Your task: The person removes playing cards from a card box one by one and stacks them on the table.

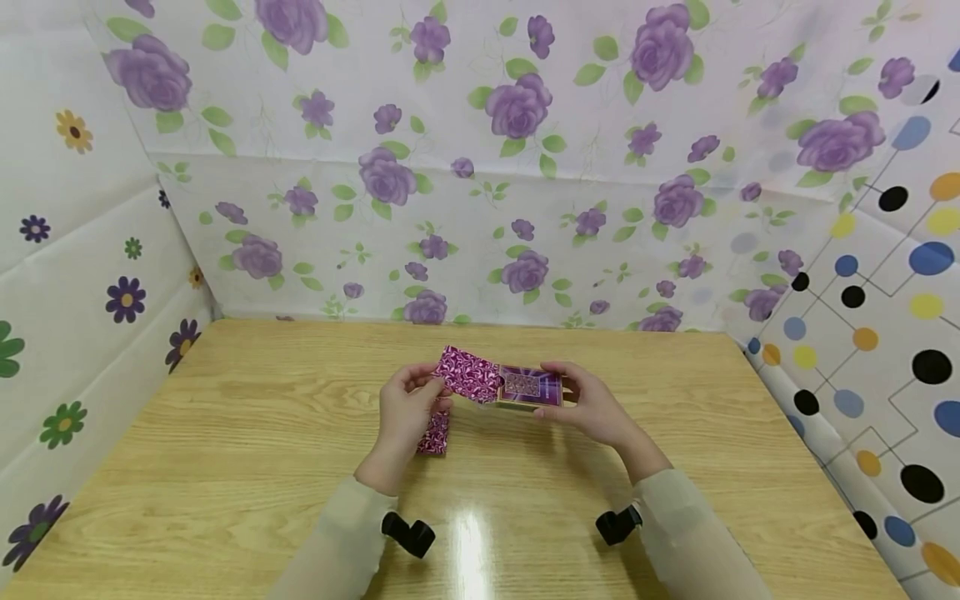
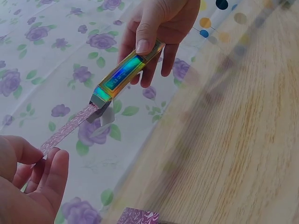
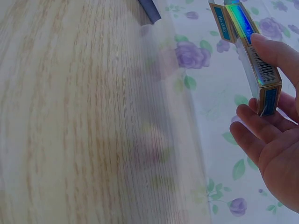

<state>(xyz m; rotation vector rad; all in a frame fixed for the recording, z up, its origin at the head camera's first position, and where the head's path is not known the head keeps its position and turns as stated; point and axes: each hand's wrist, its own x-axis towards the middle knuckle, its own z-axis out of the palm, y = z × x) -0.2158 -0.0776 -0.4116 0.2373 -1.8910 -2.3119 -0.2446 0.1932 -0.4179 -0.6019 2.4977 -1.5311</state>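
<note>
My left hand [image 1: 406,412] pinches a purple-and-white patterned playing card [image 1: 468,374] by its outer end. The card's other end meets the open end of a card box [image 1: 534,387], held up above the table. My right hand [image 1: 592,406] grips that box, thumb along one long edge and fingers on the other side. In the left wrist view the box's shiny gold-and-rainbow narrow side [image 2: 122,77] shows, with a flap hanging from its mouth. A barcode [image 3: 264,65] marks the narrow side in the right wrist view. Below my left hand, similar patterned cards [image 1: 435,433] lie on the table, partly hidden.
The wooden table [image 1: 262,467] reaches back to a wall covering [image 1: 465,233] printed with purple flowers. Flower-printed cloth [image 1: 90,275] stands along the left side, dotted cloth [image 1: 885,333] along the right. A black wrist camera [image 1: 408,534] sits at each cuff.
</note>
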